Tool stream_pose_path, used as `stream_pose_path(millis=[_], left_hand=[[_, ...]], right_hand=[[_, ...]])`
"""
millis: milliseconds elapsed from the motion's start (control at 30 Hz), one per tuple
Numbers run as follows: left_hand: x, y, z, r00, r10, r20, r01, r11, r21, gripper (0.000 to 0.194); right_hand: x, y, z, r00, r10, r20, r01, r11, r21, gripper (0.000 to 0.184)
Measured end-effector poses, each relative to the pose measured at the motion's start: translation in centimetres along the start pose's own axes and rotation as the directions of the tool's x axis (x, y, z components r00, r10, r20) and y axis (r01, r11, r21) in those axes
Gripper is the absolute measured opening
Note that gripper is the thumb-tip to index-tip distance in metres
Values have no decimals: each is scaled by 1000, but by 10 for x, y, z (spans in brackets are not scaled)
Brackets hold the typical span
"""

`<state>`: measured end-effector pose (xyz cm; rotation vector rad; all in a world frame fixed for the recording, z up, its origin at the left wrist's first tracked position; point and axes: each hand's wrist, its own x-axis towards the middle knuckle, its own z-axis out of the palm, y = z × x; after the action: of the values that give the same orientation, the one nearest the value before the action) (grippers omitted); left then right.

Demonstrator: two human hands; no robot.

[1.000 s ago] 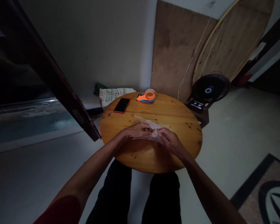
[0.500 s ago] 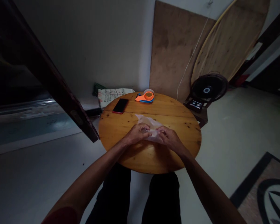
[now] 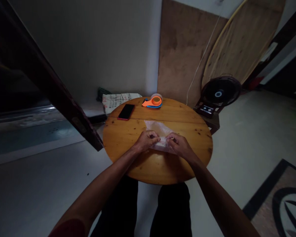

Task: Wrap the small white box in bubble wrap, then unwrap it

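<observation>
On the near half of the round wooden table (image 3: 153,171), here's the action: a crinkled sheet of translucent plastic wrap (image 3: 155,125) lies between two bare hands, a whitish bundle (image 3: 162,143) at its near edge. What's inside it? Too blurred to tell!

And there's danger here. The wrap looks thin and springy, so a slack pinch on either side could let the fold pop open; uneven tension could skew it, and a hard tug might tear the film. The loose far flap stands up from the tabletop and could flop back over the fingers.

Now the hands! The left hand (image 3: 147,140) has thumb and forefinger drawn nearly together, a small hollow between them, tips nipping the bundle's left end. Opposite, the right hand (image 3: 179,144) curls tighter, thumb and fingertips closed on the right end, the other fingers tucked and partly hidden.

Beyond them, well apart from the wrap, sit an orange-and-blue tape dispenser (image 3: 153,102) near the far rim and a red-edged smartphone (image 3: 126,112) to its left.
</observation>
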<state>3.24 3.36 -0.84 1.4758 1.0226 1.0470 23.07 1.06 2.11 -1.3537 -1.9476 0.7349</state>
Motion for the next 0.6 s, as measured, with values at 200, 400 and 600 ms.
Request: stream_pose_path(millis=[200, 400, 600], left_hand=[[-1, -1, 3, 999, 34, -14, -34, 999, 29, 23], [-2, -3, 6, 999, 41, -29, -40, 999, 24, 22], [2, -6, 5, 1000, 0, -3, 0, 999, 50, 19]], right_hand=[[-2, 0, 0, 1000, -27, -15, 26, 999, -21, 16], [-4, 1, 1, 1000, 6, -18, -6, 1000, -13, 16], [-3, 6, 3, 1000, 13, -16, -13, 1000, -22, 14]])
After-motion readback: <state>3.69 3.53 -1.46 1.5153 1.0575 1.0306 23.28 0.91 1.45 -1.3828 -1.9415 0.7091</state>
